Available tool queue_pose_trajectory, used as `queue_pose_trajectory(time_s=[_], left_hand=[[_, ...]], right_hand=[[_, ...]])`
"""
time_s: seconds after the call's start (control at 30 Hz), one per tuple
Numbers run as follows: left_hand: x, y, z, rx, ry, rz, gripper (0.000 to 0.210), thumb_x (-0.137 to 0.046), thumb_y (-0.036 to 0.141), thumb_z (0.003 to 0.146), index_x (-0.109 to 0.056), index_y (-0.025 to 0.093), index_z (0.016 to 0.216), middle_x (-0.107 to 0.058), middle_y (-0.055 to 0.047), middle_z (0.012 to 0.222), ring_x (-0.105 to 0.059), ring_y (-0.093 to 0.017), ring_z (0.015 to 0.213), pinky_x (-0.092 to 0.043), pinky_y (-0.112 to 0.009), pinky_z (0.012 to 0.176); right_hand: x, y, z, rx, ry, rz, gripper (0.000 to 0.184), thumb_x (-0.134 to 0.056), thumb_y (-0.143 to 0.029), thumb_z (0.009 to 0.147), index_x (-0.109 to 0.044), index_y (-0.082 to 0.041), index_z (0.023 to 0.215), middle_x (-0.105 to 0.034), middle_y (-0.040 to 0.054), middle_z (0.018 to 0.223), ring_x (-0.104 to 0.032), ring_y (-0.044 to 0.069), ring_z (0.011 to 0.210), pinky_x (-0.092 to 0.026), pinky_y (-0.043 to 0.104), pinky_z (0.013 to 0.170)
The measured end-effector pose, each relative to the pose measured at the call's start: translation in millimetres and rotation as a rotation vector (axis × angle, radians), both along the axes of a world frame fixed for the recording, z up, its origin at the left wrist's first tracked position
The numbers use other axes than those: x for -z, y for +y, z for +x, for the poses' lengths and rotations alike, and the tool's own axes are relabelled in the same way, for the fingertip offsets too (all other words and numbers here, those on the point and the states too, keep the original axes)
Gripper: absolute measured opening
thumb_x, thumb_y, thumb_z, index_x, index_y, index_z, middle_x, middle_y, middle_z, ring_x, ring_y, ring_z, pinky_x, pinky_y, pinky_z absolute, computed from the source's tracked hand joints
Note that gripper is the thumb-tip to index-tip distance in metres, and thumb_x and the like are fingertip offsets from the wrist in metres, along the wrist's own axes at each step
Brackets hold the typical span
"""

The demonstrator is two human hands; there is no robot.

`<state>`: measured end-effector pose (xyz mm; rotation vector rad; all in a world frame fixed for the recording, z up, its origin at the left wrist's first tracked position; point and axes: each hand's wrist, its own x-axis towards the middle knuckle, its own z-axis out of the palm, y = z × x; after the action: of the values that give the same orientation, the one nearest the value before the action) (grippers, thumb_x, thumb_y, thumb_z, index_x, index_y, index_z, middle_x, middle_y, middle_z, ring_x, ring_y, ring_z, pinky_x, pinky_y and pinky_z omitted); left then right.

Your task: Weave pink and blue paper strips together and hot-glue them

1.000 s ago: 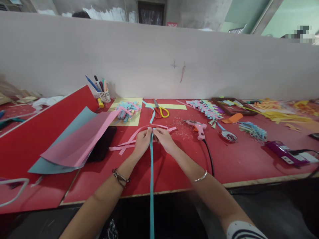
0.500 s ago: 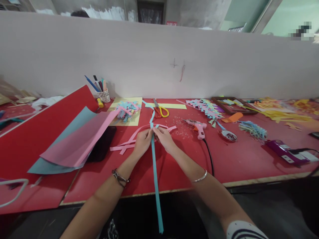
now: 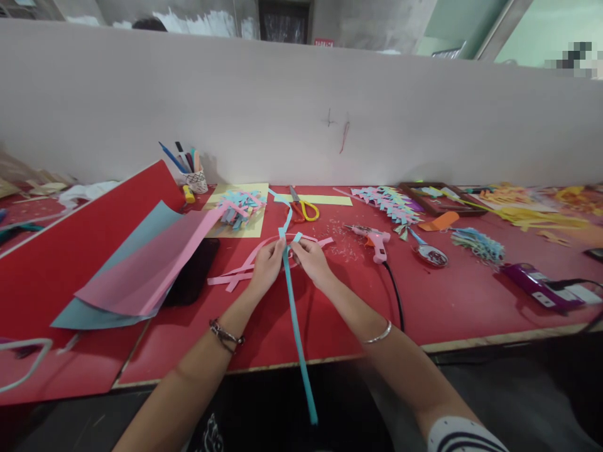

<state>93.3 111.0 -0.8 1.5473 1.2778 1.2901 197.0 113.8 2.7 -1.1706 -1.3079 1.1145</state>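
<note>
A long turquoise paper strip (image 3: 296, 320) hangs from between my hands, past the table's front edge. My left hand (image 3: 268, 263) pinches the strip near its upper part, where a folded piece sticks up and a lighter blue strip trails off behind. My right hand (image 3: 309, 258) pinches a short blue end (image 3: 298, 237) that shows above its fingertips. The fingertips are close together, with a small gap between the hands. Several pink paper strips (image 3: 240, 274) lie on the table behind and beside my left hand.
Scissors (image 3: 306, 210) with a yellow handle lie behind my hands. A pink glue gun (image 3: 377, 242) rests to the right, its black cord running forward. On the left are pink and blue paper sheets (image 3: 136, 270), a black phone-like slab (image 3: 193, 276) and a cup of pens (image 3: 195, 181).
My hands have moved slightly apart, and the blue end in my right hand has separated from the piece in my left. The strip's hanging end has swung a little right.
</note>
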Motion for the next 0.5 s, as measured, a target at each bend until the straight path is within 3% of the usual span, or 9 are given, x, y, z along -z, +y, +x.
queue_pose_trajectory(time_s=[0.17,0.5], left_hand=[[-3.4,-0.8,3.6,0.066,0.027,-0.008,0.031,-0.042,0.033,0.075,-0.044,0.018,0.048,-0.040,0.006,0.044,-0.036,-0.009,0.044,-0.030,-0.022,0.046],[-2.3,-2.1,-0.2,-0.039,0.020,0.036,0.037,-0.039,0.039,0.077,-0.033,0.020,0.046,-0.029,0.006,0.042,-0.030,-0.009,0.043,-0.026,-0.023,0.045]], right_hand=[[-1.0,0.0,0.5,0.001,0.019,0.013,0.028,-0.045,-0.038,0.067,-0.035,-0.020,0.048,-0.034,-0.0073,0.043,-0.031,0.007,0.042,-0.024,0.023,0.044],[-4.2,-3.5,-1.1,-0.081,-0.011,0.024,0.025,-0.044,-0.031,0.065,-0.033,-0.020,0.045,-0.032,-0.0079,0.042,-0.029,0.006,0.042,-0.023,0.022,0.044]])
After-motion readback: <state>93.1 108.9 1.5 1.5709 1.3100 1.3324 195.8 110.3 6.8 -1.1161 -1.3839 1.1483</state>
